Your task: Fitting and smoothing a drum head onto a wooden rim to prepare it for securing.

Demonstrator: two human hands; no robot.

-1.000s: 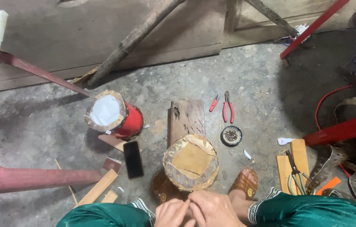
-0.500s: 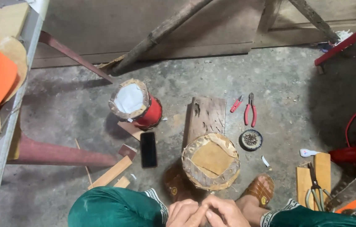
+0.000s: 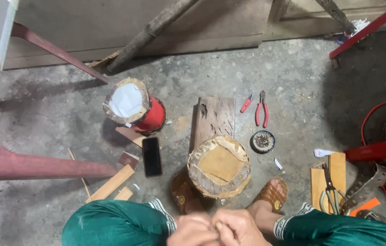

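Head view: left hand (image 3: 192, 230) and right hand (image 3: 238, 228) are pressed together at the bottom edge, fingers curled; whether they hold anything cannot be told. The paper-capped drum (image 3: 219, 166) stands on the floor (image 3: 56, 109) just ahead, between the sandals. Risk: a knee knocking the drum over.

Rough concrete floor (image 3: 302, 77). On it: red drum (image 3: 134, 107), black phone (image 3: 152, 156), wood plank (image 3: 214, 117), red pliers (image 3: 261, 108), small dish of nails (image 3: 263, 141), wood offcuts (image 3: 110, 183), shears (image 3: 330, 187) on board.
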